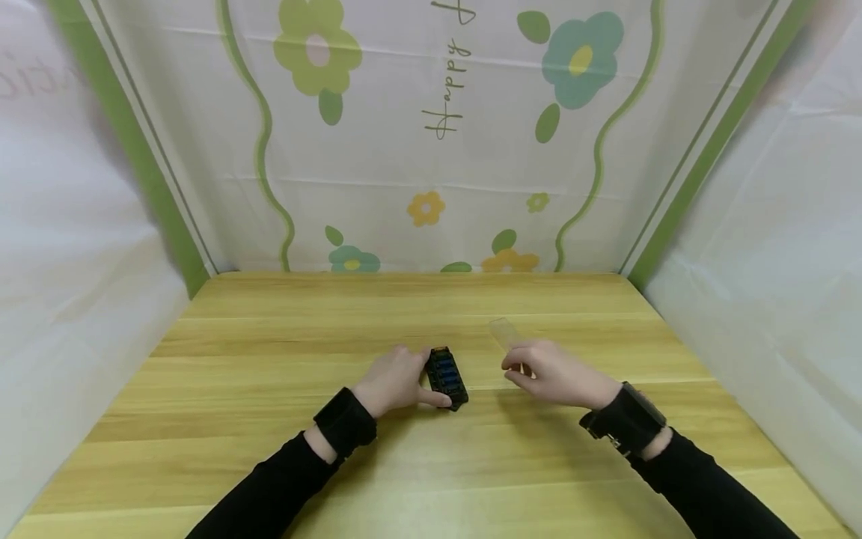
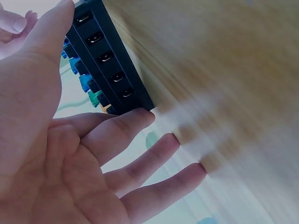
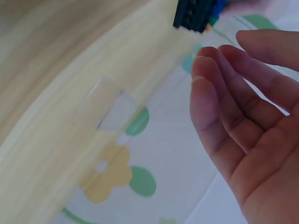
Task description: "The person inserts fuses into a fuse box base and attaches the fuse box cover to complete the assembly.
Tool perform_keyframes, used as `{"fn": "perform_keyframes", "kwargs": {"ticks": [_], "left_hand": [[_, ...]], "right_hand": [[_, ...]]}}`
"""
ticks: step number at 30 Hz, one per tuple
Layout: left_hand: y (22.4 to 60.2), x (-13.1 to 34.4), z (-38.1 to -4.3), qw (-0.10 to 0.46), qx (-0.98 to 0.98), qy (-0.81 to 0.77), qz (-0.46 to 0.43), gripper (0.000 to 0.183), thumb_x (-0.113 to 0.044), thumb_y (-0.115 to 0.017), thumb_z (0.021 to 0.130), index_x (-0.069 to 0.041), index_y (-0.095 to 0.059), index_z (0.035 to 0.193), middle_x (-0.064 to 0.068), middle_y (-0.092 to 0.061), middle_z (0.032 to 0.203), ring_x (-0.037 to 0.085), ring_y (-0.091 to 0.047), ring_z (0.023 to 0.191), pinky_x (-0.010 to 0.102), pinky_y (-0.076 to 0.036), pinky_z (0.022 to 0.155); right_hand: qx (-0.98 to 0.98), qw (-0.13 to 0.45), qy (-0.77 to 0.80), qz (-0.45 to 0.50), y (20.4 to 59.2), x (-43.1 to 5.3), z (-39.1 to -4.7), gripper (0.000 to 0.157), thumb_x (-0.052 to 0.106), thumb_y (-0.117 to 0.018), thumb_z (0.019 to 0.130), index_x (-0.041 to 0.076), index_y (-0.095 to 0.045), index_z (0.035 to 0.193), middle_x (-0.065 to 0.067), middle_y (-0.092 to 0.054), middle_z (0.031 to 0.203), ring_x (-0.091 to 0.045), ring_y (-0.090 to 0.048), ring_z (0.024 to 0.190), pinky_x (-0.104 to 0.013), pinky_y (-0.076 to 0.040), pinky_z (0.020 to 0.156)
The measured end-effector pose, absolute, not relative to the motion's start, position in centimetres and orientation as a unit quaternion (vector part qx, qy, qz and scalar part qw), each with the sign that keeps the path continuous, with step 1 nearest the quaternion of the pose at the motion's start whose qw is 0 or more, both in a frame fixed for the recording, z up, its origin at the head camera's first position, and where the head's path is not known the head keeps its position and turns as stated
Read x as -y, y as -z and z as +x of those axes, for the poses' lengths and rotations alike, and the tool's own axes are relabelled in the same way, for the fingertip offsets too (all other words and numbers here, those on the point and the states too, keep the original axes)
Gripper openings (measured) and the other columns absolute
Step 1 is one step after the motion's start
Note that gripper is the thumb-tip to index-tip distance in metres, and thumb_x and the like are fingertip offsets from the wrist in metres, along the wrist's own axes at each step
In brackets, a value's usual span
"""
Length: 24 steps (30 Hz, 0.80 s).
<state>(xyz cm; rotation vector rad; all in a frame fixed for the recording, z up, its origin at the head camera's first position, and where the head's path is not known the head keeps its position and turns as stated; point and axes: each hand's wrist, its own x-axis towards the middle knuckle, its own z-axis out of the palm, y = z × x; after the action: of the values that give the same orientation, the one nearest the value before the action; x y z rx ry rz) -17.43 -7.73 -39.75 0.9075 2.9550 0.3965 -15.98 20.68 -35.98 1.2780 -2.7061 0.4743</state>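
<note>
A black fuse block (image 1: 447,379) with a row of blue fuses along its top lies on the table in the head view, left of the right hand. My left hand (image 1: 396,380) grips it by its two ends, thumb at the near end and index finger at the far one. Metal contacts show in the slots along the side of the block (image 2: 106,57) in the left wrist view, beside blue and green fuses. My right hand (image 1: 557,373) holds nothing, its fingers loosely bent. Just beyond it lies a clear plastic cover (image 1: 502,330), also visible in the right wrist view.
The wooden table (image 1: 269,337) runs back to a white cloth wall (image 1: 377,165) printed with flowers. White cloth also hangs at the left and right sides. A black band (image 1: 345,425) wraps the left wrist, another (image 1: 626,421) the right.
</note>
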Motion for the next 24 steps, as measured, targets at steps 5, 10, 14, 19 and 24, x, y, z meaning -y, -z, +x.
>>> {"fn": "perform_keyframes", "kwargs": {"ticks": [5,10,14,19,24], "left_hand": [[39.6,7.8,-17.3,0.014,-0.947,-0.128,0.294,0.100,-0.070,-0.067,0.069,0.001,-0.048,0.136,0.005,-0.056,0.075,0.011,-0.048,0.061,0.023,-0.040,0.056],[39.6,7.8,-17.4,0.013,-0.947,-0.126,0.296,0.099,-0.070,-0.067,0.069,0.001,-0.049,0.136,0.007,-0.058,0.079,0.011,-0.049,0.063,0.023,-0.042,0.060],[39.7,7.8,-17.5,0.012,-0.947,-0.124,0.296,0.099,-0.070,-0.067,0.070,0.001,-0.048,0.137,0.006,-0.058,0.076,0.011,-0.048,0.062,0.023,-0.041,0.059],[39.7,7.8,-17.5,0.014,-0.947,-0.125,0.297,0.101,-0.070,-0.066,0.070,0.002,-0.046,0.138,0.001,-0.048,0.063,0.011,-0.044,0.057,0.023,-0.039,0.055],[39.6,7.9,-17.4,0.010,-0.947,-0.121,0.296,0.101,-0.070,-0.066,0.070,0.002,-0.047,0.138,0.001,-0.049,0.066,0.012,-0.044,0.059,0.023,-0.039,0.056]], "right_hand": [[0.901,0.061,-0.154,0.400,35.8,-22.5,-15.8,0.008,0.013,-0.063,0.092,0.018,-0.068,0.093,0.013,-0.058,0.085,0.000,-0.051,0.072,-0.022,-0.043,0.063],[0.907,0.067,-0.149,0.387,35.9,-24.1,-15.6,0.007,0.013,-0.063,0.091,0.019,-0.068,0.091,0.015,-0.057,0.084,0.001,-0.051,0.072,-0.023,-0.043,0.064],[0.912,0.062,-0.150,0.377,35.9,-25.6,-15.5,0.008,0.012,-0.064,0.091,0.019,-0.068,0.092,0.015,-0.058,0.083,0.001,-0.052,0.072,-0.023,-0.043,0.064],[0.921,0.051,-0.157,0.352,35.7,-27.4,-15.2,0.010,0.012,-0.063,0.091,0.018,-0.069,0.096,0.014,-0.059,0.086,0.001,-0.054,0.074,-0.024,-0.044,0.066],[0.932,0.040,-0.156,0.324,36.1,-28.7,-14.9,0.009,0.013,-0.063,0.091,0.017,-0.069,0.097,0.015,-0.058,0.085,0.002,-0.053,0.074,-0.025,-0.045,0.067]]}}
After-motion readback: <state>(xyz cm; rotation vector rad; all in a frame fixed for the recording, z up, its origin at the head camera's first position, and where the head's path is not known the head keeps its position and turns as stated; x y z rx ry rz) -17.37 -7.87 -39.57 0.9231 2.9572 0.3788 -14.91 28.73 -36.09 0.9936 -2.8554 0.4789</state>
